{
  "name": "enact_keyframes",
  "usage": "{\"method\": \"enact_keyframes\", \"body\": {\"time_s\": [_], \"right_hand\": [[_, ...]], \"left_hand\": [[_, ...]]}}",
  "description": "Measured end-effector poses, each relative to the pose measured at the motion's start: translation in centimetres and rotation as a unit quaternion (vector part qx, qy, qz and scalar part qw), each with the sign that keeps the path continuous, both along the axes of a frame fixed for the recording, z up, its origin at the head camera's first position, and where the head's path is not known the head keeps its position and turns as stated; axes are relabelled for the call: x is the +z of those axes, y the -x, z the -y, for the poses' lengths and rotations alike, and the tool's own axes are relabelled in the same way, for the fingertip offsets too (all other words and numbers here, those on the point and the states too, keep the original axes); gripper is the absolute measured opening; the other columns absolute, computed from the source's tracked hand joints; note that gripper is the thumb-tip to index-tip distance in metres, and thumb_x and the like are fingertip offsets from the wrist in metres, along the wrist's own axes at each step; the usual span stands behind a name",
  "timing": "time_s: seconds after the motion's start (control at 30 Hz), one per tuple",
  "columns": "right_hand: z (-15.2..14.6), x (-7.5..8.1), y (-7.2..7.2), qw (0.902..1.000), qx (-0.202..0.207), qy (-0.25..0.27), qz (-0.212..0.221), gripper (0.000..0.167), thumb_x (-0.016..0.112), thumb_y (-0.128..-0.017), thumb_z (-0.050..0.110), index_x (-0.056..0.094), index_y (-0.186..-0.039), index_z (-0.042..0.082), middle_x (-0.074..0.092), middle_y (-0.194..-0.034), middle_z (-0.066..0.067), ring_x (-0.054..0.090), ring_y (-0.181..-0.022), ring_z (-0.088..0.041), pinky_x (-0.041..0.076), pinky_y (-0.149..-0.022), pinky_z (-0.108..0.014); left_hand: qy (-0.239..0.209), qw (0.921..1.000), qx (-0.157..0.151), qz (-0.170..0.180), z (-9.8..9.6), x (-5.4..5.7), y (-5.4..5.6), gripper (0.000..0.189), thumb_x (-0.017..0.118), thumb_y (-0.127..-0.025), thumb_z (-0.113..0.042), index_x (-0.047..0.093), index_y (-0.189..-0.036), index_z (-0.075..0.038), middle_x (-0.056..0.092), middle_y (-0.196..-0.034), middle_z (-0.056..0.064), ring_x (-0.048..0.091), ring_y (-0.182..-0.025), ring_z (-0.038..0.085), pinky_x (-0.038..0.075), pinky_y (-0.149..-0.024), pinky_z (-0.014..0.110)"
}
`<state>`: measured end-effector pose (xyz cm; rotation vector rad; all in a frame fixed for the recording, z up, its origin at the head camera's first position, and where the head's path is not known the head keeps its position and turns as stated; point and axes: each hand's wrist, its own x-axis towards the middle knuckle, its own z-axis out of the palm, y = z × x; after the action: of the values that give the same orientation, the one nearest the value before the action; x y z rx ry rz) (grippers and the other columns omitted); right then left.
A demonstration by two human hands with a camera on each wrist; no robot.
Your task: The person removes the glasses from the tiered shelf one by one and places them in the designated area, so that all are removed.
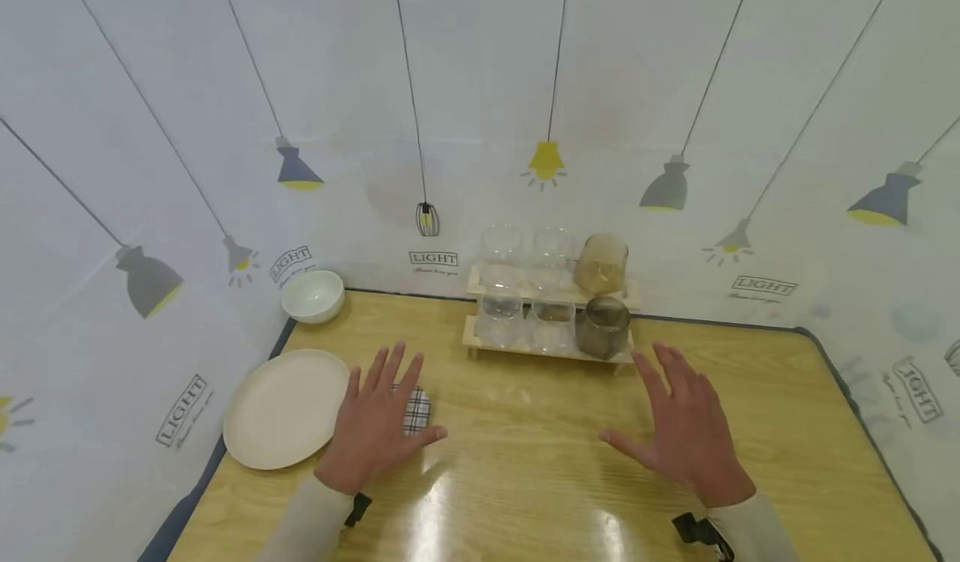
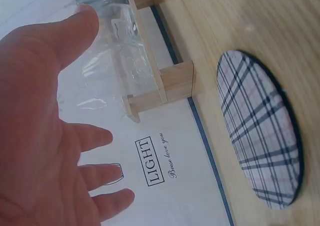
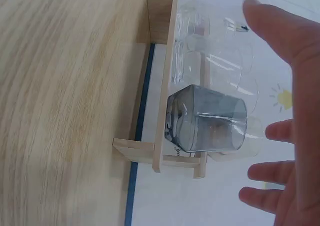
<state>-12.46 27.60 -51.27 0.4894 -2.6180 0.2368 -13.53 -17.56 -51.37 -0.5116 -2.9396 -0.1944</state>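
My left hand (image 1: 378, 420) hovers over the table with its fingers spread and holds nothing. Beneath and beside it lies a round plaid coaster (image 1: 417, 412), partly hidden by the fingers in the head view and seen whole in the left wrist view (image 2: 260, 131). To its left is a large cream plate (image 1: 281, 412). My right hand (image 1: 686, 429) is likewise spread and bare, in front of the right end of a two-tier wooden rack (image 1: 551, 351). Nearest that hand on the lower tier sits a dark grey glass (image 1: 603, 328), with an amber glass (image 1: 602, 263) behind it.
Several clear glasses (image 1: 501, 318) fill the left and middle of both rack tiers. A white bowl (image 1: 313, 297) stands at the table's back left corner. Light walls printed with hanging lamps border the wooden table (image 1: 525, 462) at the back and sides.
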Motion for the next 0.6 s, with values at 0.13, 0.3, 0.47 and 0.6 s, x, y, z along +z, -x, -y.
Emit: {"method": "enact_keyframes", "body": {"time_s": [0.13,0.3,0.47,0.6], "right_hand": [[-0.4,-0.2,1.4,0.9971,0.022,0.047,-0.055,0.116,0.065,-0.076,0.089,0.055,-0.149,0.0,0.058,-0.146,-0.029,0.062,-0.124,-0.05,0.058,-0.085,-0.068],[-0.7,0.3,2.7,0.9945,0.028,0.067,-0.075,0.108,0.064,-0.081,0.085,0.058,-0.145,-0.002,0.063,-0.137,-0.028,0.066,-0.112,-0.049,0.061,-0.076,-0.066],[-0.8,0.9,4.0,0.9924,0.028,0.084,-0.085,0.1,0.066,-0.084,0.08,0.059,-0.142,-0.001,0.066,-0.131,-0.027,0.068,-0.103,-0.048,0.061,-0.069,-0.062],[-0.7,1.3,5.1,0.9911,0.023,0.105,-0.078,0.091,0.08,-0.082,0.064,0.059,-0.142,0.0,0.066,-0.131,-0.026,0.068,-0.101,-0.047,0.06,-0.069,-0.062]], "left_hand": [[-0.019,0.9996,-0.015,-0.011,0.1,0.1,1.1,0.104,0.069,-0.088,-0.075,0.035,-0.166,-0.016,0.027,-0.174,0.019,0.032,-0.158,0.04,0.039,-0.122,0.068],[-0.047,0.9982,-0.023,-0.027,0.0,0.1,2.2,0.097,0.076,-0.09,-0.066,0.04,-0.164,-0.014,0.034,-0.169,0.022,0.048,-0.146,0.044,0.055,-0.108,0.062],[-0.084,0.9962,-0.022,0.003,-0.4,-0.4,3.4,0.09,0.077,-0.093,-0.058,0.04,-0.163,-0.016,0.036,-0.168,0.02,0.055,-0.138,0.042,0.064,-0.081,0.054],[-0.119,0.992,-0.024,0.033,-0.6,-1.1,4.3,0.081,0.074,-0.097,-0.053,0.041,-0.162,-0.018,0.037,-0.168,0.017,0.053,-0.141,0.039,0.065,-0.079,0.05]]}}
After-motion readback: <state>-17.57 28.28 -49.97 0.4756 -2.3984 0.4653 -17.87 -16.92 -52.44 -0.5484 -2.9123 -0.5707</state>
